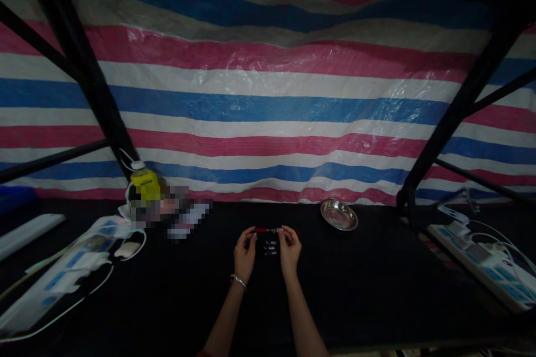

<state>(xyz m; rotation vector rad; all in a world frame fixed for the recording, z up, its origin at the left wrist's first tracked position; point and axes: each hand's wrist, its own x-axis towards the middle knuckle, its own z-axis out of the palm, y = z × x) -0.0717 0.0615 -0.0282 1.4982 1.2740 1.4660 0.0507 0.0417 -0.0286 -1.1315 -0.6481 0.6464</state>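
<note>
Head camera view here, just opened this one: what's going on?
A person has both bare hands together over a black table. The left hand and right hand hold a slim red item between them, one at each end. Just below it, between the hands, is a short column of dark items with white markings, too dim to identify. A round metal dish sits off to the right, and a yellow bottle stands at the far left.

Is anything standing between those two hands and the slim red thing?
Nothing visible does. The left hand and right hand both have their fingertips at the slim red thing. The dark pieces with white print sit nearer the person, between the hands, not in front of either one's grip.
</note>
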